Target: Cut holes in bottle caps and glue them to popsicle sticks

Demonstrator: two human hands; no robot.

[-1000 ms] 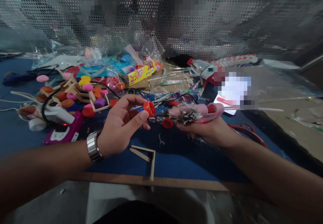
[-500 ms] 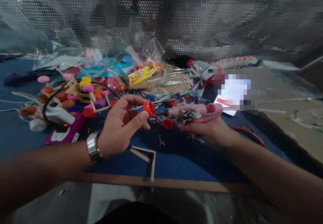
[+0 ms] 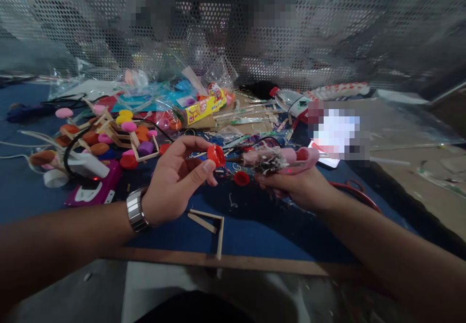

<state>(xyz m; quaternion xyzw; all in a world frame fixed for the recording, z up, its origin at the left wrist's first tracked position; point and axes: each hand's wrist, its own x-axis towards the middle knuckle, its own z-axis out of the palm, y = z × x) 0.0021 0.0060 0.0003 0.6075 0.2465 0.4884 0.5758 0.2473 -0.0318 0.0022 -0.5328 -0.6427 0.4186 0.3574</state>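
Left hand: one red cap; right hand: one pink glue gun.

Bare tabletop opens on the near side, sticks lying by its edge. Between left grip and right grip, held cap and glue gun leave hardly a gap; a loose cap lies nearby. A power strip obstructs the left; packet and mesh screen bar the back.
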